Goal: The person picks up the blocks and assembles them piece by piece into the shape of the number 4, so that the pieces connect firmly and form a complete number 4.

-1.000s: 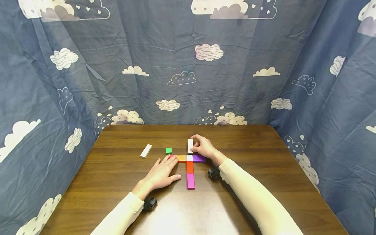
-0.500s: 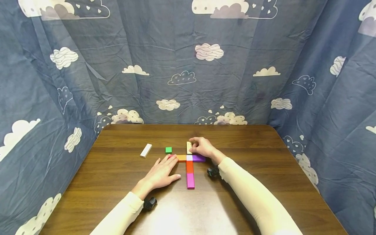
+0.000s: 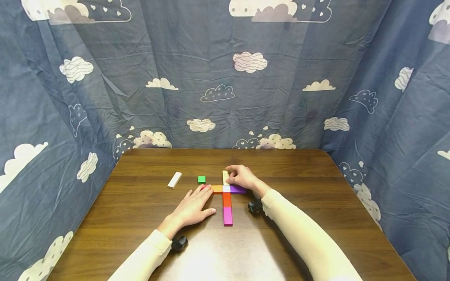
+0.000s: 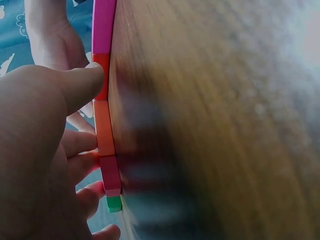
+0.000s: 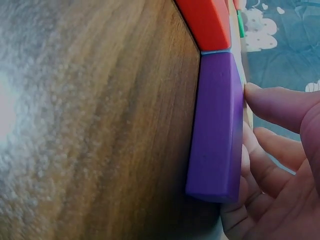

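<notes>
Wooden blocks form a cross on the brown table in the head view. At its centre is a small white block (image 3: 226, 189), with an orange block (image 3: 218, 189) to its left and a purple block (image 3: 238, 189) to its right. A red block (image 3: 227, 200) and a magenta block (image 3: 227, 216) run toward me. My left hand (image 3: 191, 208) lies with extended fingers on the left arm, touching the orange block and a pink block (image 4: 111, 175), mostly covered in the head view. Between thumb and fingers, my right hand (image 3: 242, 177) pinches a pale yellow block (image 3: 225, 177) on the cross's far side.
Left of the cross lie a loose white block (image 3: 174, 180) and a green block (image 3: 202, 180). The table (image 3: 288, 168) ends in front of a dark blue curtain (image 3: 211, 50) with cloud prints. Black wrist cameras sit under both wrists.
My right hand has brought the block down and toward the small white block. Its face looked white at first and shows pale yellow now. The left hand has stayed in place.
</notes>
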### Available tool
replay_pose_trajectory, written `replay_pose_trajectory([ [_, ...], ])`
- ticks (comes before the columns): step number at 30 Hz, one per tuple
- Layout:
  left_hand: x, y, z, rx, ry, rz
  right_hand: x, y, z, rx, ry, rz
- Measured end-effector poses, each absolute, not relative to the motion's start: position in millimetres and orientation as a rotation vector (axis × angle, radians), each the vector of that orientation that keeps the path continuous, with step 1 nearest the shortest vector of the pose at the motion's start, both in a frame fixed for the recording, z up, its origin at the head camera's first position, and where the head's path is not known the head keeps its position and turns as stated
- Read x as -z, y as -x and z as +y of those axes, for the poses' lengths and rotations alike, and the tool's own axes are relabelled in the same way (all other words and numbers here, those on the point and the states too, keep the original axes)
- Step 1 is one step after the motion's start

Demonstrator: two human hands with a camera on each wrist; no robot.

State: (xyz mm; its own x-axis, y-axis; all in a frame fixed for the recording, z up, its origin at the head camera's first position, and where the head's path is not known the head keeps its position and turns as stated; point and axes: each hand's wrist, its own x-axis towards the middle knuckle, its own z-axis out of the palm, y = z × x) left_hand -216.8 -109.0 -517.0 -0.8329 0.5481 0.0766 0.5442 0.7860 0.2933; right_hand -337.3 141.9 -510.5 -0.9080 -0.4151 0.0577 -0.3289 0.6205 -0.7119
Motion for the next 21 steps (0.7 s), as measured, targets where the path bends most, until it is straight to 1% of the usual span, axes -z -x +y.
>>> replay_pose_trajectory([
  [21,513.8,215.6,-110.1,-0.461,-0.914,2.935,513.2,336.8,141.3,1.173,0.608,2.745],
])
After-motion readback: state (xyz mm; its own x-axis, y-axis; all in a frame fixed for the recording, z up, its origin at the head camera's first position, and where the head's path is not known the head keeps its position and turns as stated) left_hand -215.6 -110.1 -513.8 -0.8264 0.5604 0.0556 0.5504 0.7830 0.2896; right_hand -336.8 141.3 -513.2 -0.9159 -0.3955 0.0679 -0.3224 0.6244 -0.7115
